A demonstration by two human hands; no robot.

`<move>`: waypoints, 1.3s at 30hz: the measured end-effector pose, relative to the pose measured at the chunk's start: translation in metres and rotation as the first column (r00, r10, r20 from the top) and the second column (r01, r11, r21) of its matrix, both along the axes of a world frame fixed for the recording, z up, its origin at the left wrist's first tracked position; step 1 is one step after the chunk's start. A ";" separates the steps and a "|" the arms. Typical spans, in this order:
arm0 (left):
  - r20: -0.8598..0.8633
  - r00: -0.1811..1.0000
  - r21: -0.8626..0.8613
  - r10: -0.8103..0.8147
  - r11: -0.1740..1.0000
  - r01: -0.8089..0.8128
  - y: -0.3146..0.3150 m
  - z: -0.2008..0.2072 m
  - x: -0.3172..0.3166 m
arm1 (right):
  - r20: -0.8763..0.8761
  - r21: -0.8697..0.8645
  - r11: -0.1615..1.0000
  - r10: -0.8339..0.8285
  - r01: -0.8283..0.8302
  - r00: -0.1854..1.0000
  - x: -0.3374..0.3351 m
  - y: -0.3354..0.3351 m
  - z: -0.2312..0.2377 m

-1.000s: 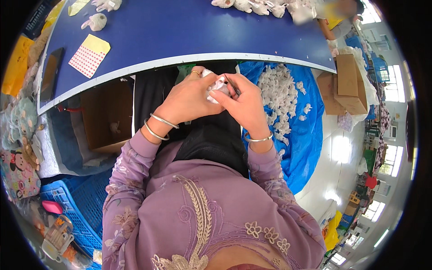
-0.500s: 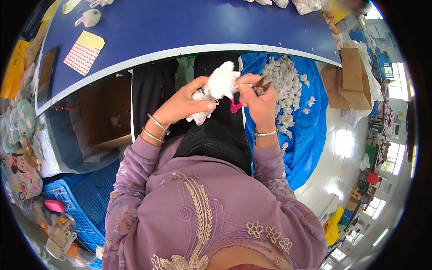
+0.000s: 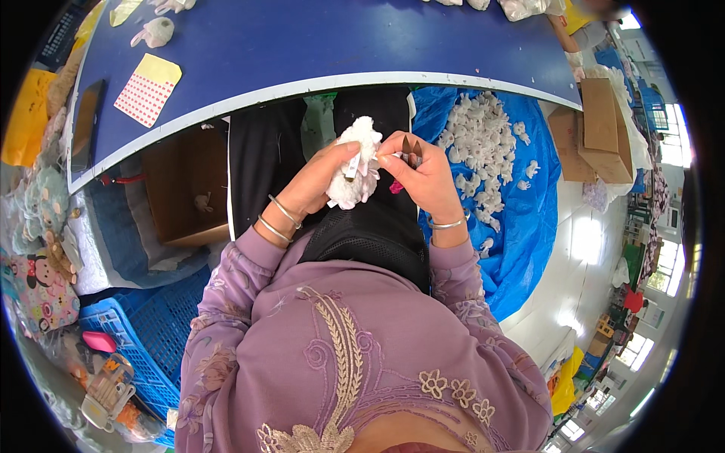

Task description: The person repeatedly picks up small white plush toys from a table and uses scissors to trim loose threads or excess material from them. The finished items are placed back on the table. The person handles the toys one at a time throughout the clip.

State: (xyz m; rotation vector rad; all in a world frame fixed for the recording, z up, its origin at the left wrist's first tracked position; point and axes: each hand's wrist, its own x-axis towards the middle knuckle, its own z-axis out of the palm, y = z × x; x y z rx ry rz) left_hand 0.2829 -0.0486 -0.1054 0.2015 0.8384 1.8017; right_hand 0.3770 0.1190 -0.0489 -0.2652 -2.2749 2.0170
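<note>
A small white plush toy [image 3: 361,134] is gripped by my left hand [image 3: 313,175], above my lap. A white tag shows on its side. My right hand [image 3: 427,177] pinches at the toy's right edge with thumb and forefinger; what lies between the tips is too small to tell. Tucked in the same hand is a pair of small dark-bladed thread snips [image 3: 411,149], points upward, away from the toy. A bit of bright pink cord [image 3: 396,186] hangs below the right fingers. To the right, many small white plush pieces [image 3: 487,143] lie heaped on a blue plastic sheet [image 3: 529,253].
A blue table [image 3: 302,45] runs across in front, with a sticker sheet [image 3: 149,89] and a white plush piece [image 3: 155,32] on it. Cardboard boxes stand left [image 3: 181,181] and right [image 3: 604,128]. A blue crate [image 3: 143,332] sits at lower left. Another person's arm [image 3: 563,34] shows at upper right.
My left hand has turned the plush toy, so its tag now shows. The right fingers have moved slightly left and down against it, and the snips now point upward.
</note>
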 end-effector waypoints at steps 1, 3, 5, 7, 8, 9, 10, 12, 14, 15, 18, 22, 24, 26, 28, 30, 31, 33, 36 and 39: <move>0.003 1.000 0.013 0.008 1.000 -0.008 0.000 0.001 0.000 | 0.014 0.003 1.000 0.001 -0.001 1.000 0.000 0.001 -0.001; -0.022 0.999 -0.006 0.046 0.999 -0.046 0.001 0.004 0.002 | 0.041 0.009 1.000 0.003 -0.004 0.999 0.000 0.004 -0.002; -0.077 0.996 -0.040 0.046 0.998 -0.049 0.002 0.007 0.002 | -0.060 0.168 0.986 -0.014 0.024 0.998 -0.002 0.003 -0.002; -0.160 0.987 -0.098 0.004 0.995 -0.020 0.002 0.007 0.001 | -0.162 0.337 0.939 -0.014 0.069 0.987 -0.004 -0.002 0.000; -0.165 0.986 -0.116 0.021 0.992 -0.040 0.004 0.007 0.002 | -0.212 0.427 0.899 -0.005 0.097 0.977 -0.007 -0.007 0.003; -0.170 0.985 -0.134 0.038 0.989 -0.062 0.006 0.007 0.004 | -0.260 0.511 0.850 0.011 0.128 0.966 -0.009 -0.010 0.005; -0.176 0.983 -0.152 0.056 0.985 -0.083 0.008 0.008 0.005 | -0.231 0.515 0.849 0.002 0.121 0.973 -0.009 -0.011 0.006; -0.165 0.986 -0.193 0.027 0.980 -0.059 0.008 0.011 0.004 | -0.175 0.523 0.845 -0.016 0.107 0.984 -0.009 -0.012 0.006; -0.184 0.983 -0.234 -0.015 0.972 -0.029 0.008 0.011 0.003 | -0.130 0.517 0.848 -0.058 0.117 0.990 -0.008 -0.012 0.004; -0.213 0.977 -0.229 -0.019 0.973 -0.031 0.008 0.010 0.003 | -0.107 0.513 0.850 -0.077 0.122 0.991 -0.007 -0.012 0.002; -0.286 0.958 -0.230 -0.032 0.973 -0.036 0.010 0.006 0.004 | -0.129 0.405 0.896 -0.141 0.182 0.981 -0.008 -0.006 -0.005; -0.315 0.948 -0.260 -0.049 0.965 -0.036 0.012 0.005 0.004 | 0.061 0.219 0.954 -0.222 0.204 0.973 -0.007 0.001 0.000; -0.290 0.956 -0.242 -0.049 0.970 -0.024 0.012 0.005 0.003 | 0.133 0.232 0.945 -0.267 0.232 0.954 -0.005 0.005 0.008; -0.242 0.969 -0.198 -0.042 0.980 -0.007 0.010 -0.001 0.001 | 0.177 0.327 0.899 -0.360 0.291 0.916 -0.001 0.016 0.017; -0.145 0.989 -0.089 0.011 0.996 -0.024 0.007 -0.003 0.000 | 0.113 0.489 0.740 -0.578 0.462 0.808 0.011 0.053 0.033; -0.069 0.997 0.029 0.024 0.999 -0.022 0.005 -0.006 -0.001 | -0.041 0.699 0.547 -0.613 0.461 0.789 0.042 0.128 0.033; -0.046 0.999 0.092 0.019 0.996 -0.015 0.006 -0.008 -0.002 | -0.157 0.691 0.502 -0.600 0.521 0.785 0.046 0.135 0.035; -0.023 1.000 0.190 0.015 0.982 -0.010 0.008 -0.007 -0.002 | -0.382 0.650 0.412 -0.550 0.639 0.743 0.054 0.143 0.038; 0.015 1.000 0.262 -0.006 0.965 0.002 0.011 -0.005 -0.001 | 0.021 0.566 0.679 -0.579 0.468 0.815 0.031 0.081 0.050; -0.015 0.999 0.202 -0.046 0.978 0.048 0.011 0.004 0.001 | 0.042 0.324 0.922 -0.239 0.213 0.970 0.016 0.026 0.030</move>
